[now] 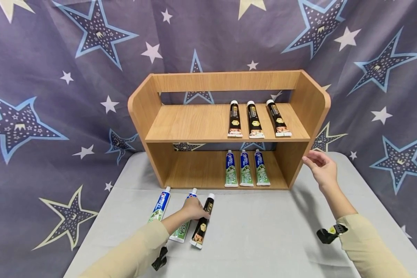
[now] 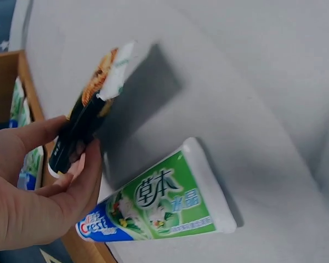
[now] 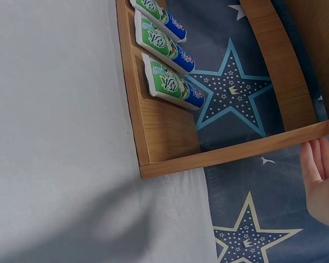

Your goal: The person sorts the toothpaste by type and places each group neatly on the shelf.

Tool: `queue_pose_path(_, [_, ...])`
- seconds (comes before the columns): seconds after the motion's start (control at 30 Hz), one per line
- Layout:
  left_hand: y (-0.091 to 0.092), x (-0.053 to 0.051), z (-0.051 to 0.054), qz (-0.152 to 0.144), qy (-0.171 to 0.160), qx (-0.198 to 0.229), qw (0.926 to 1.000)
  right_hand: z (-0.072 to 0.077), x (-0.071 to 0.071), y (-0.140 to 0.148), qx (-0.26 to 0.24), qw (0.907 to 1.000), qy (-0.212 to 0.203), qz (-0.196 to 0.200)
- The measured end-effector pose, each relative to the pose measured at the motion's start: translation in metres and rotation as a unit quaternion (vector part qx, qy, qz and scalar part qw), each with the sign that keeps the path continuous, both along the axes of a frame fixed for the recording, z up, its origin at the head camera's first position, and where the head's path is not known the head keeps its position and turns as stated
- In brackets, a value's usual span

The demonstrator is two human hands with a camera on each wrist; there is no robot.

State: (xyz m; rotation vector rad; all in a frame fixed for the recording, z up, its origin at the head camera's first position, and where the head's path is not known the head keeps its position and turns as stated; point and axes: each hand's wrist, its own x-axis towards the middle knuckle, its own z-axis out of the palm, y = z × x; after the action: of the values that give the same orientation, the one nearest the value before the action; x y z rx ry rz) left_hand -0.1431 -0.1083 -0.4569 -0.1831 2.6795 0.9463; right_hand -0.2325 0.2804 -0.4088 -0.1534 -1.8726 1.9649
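Observation:
My left hand (image 1: 193, 209) grips a black toothpaste tube (image 1: 200, 229), thumb on one side and fingers on the other. In the left wrist view that tube (image 2: 88, 104) is tilted, its white crimped end raised off the cloth and casting a shadow. Beside this hand lies a blue-green Crest toothpaste tube (image 1: 180, 231), partly hidden by it; farther left is another Crest tube (image 1: 160, 205). My right hand (image 1: 322, 170) is at the wooden shelf's right side panel (image 1: 307, 112). Up close, the right hand (image 3: 324, 175) pinches that panel's edge between thumb and fingers.
The two-tier wooden shelf (image 1: 180, 125) stands at the table's back. Three black tubes (image 1: 253, 119) lie on its upper board's right half, three Crest tubes (image 1: 245, 168) on the lower board. Grey cloth (image 1: 264, 231) covers the table; a star-patterned curtain (image 1: 90, 77) hangs behind.

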Motion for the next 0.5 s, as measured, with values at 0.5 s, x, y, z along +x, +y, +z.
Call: queue_pose_path(0.5, [-0.008, -0.022, 0.028, 0.088, -0.125, 0.245, 0.9573, 0.0, 0.0, 0.0, 0.007, 1.0, -0.005, -0.003])
